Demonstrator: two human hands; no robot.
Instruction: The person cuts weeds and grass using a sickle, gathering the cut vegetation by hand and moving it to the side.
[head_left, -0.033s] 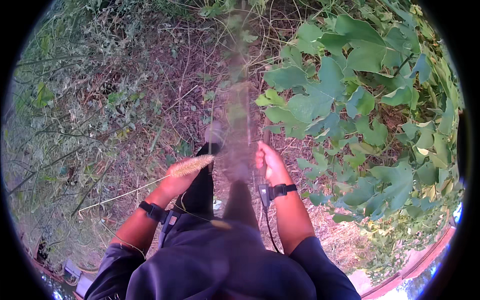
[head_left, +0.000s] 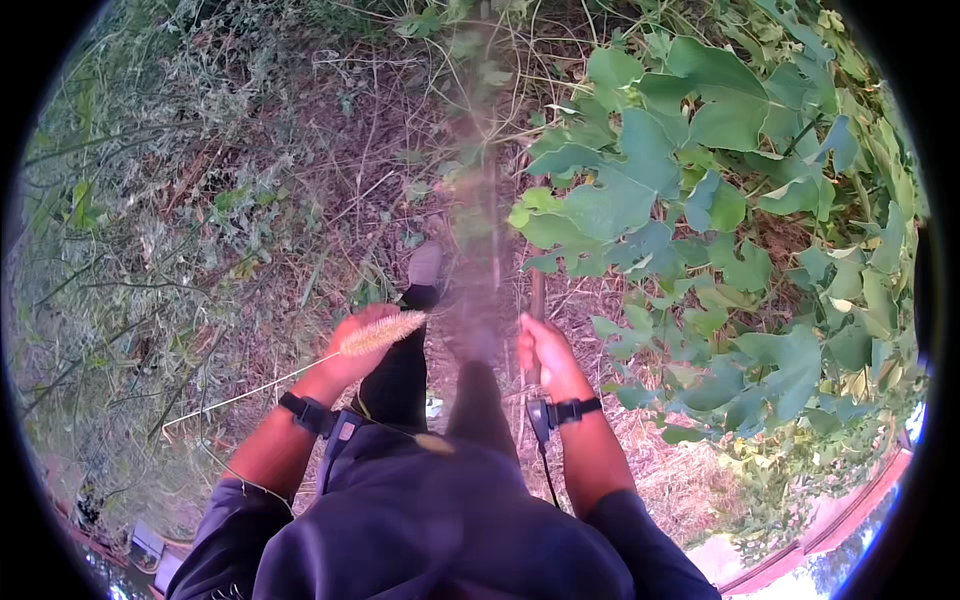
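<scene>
My left hand (head_left: pixel 352 352) is in front of my left thigh. A bristly tan foxtail seed head (head_left: pixel 383 333) lies across it in the picture, its thin pale stem trailing left past my wrist. The seed head covers most of those fingers, so I cannot see whether they hold anything. Right of my legs, my right hand (head_left: pixel 548 352) is closed, thumb side up, with its fingers curled. A brown wooden pole (head_left: pixel 538 292) runs from that hand away from me, partly behind the leaves. A second, smaller seed head (head_left: pixel 434 443) hangs in front of my dark shirt.
Large lobed green leaves (head_left: pixel 640 180) crowd the right side. Dry weeds and vines (head_left: pixel 230 190) tangle on the left, with straw-covered ground (head_left: pixel 375 180) between. My grey shoe (head_left: pixel 425 263) is ahead. A blurred vertical streak (head_left: pixel 477 220) veils the middle. A reddish edge (head_left: pixel 830 540) curves at lower right.
My right hand has come slightly closer to my body, and more of the pole shows beyond it. The left hand has barely shifted. My shoe shows more sharply.
</scene>
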